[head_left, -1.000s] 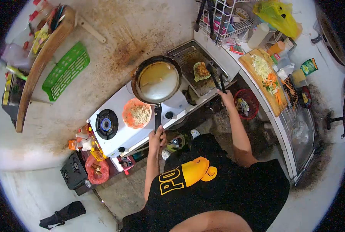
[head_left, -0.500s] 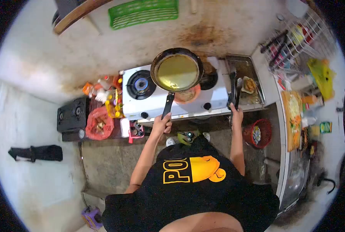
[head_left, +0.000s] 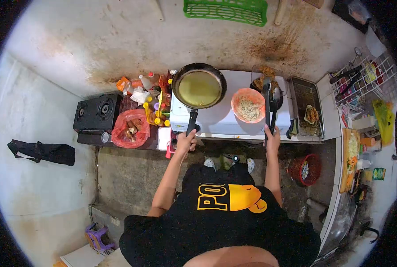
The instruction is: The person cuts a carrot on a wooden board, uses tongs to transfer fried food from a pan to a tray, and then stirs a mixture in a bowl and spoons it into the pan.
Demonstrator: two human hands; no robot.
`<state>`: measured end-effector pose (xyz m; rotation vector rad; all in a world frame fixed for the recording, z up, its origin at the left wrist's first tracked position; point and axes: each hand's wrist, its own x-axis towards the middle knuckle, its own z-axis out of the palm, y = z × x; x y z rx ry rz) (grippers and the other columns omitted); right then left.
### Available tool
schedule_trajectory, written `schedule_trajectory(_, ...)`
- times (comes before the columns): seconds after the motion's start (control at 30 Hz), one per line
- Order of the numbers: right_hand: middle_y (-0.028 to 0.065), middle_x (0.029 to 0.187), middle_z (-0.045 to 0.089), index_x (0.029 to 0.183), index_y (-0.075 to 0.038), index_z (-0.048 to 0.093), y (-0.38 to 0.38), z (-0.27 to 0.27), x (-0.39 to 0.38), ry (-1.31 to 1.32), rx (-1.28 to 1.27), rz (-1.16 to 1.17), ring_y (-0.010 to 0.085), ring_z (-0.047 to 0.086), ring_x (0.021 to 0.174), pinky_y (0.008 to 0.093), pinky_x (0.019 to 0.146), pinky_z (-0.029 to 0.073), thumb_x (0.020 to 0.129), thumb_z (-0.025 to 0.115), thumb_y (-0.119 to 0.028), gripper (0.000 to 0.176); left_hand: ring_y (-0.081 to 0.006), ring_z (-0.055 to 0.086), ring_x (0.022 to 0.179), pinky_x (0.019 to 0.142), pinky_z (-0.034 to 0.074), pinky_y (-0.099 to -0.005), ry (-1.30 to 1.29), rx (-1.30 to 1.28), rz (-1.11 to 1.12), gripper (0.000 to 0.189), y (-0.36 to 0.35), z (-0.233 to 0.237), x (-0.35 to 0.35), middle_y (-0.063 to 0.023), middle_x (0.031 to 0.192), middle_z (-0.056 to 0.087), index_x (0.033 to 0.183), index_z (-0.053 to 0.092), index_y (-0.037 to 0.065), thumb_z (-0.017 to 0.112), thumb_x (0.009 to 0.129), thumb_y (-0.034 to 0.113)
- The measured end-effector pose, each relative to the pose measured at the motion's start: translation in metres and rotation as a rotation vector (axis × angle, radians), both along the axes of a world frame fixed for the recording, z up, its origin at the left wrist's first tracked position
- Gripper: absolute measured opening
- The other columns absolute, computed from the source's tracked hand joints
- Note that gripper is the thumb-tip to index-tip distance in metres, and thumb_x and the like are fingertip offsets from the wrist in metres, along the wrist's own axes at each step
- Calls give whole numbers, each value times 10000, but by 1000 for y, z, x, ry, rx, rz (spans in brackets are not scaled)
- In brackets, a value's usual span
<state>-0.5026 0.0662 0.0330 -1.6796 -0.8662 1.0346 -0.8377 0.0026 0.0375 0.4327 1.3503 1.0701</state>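
My left hand [head_left: 186, 141] is wrapped round the black handle of a frying pan [head_left: 220, 88], which holds a layer of yellowish oil. The pan is over the left side of the white gas stove [head_left: 220, 122] and hides the burner there. In my right hand [head_left: 272, 139] is a pair of black tongs [head_left: 274, 107], their tips pointing away from me above the stove's right side. Just left of the tongs stands a pink bowl [head_left: 248, 106] with a pale, lumpy mixture. Behind the tongs, a clear container [head_left: 263, 71] holds browned food.
To the right, a metal tray [head_left: 300, 127] bears a fried piece [head_left: 311, 115]. Bottles [head_left: 151, 78] and a red plastic bag [head_left: 130, 129] crowd the left, near a black stove [head_left: 98, 113]. A red basket [head_left: 304, 167] is on the floor. A cutting board [head_left: 348, 167] carries chopped vegetables.
The frying pan has moved left across the stove, from near the middle to over the left burner. The pink bowl and browned food are now uncovered. The camera view has shifted.
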Motion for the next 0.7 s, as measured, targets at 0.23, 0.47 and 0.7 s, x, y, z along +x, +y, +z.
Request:
schedule_trajectory(0.23, 126, 1010, 637, 1227, 47, 503, -15, -4, -10, -115, -113, 32, 222, 587, 928, 316, 874, 425, 791, 736, -385, 656, -78, 374, 370, 346, 257, -240, -70, 10, 21, 292, 10, -40, -19, 23, 546, 418, 743, 460, 82, 602, 922, 264)
schedule_trajectory(0.47, 137, 1025, 632, 1242, 46, 488, -23, -13, -6, -202, -120, 44, 219, 579, 951, 331, 890, 415, 779, 743, -385, 682, -81, 378, 370, 348, 272, -237, -84, 7, -5, 278, 21, -62, -26, 22, 540, 418, 808, 468, 65, 609, 911, 281)
schedule_trajectory(0.7, 131, 986, 635, 1269, 43, 463, -35, 16, -15, -262, -62, 78, 206, 587, 921, 319, 869, 425, 780, 748, -350, 689, -86, 378, 384, 372, 271, -237, -97, 15, -20, 298, 29, -86, -29, 26, 551, 414, 808, 482, 67, 595, 924, 317)
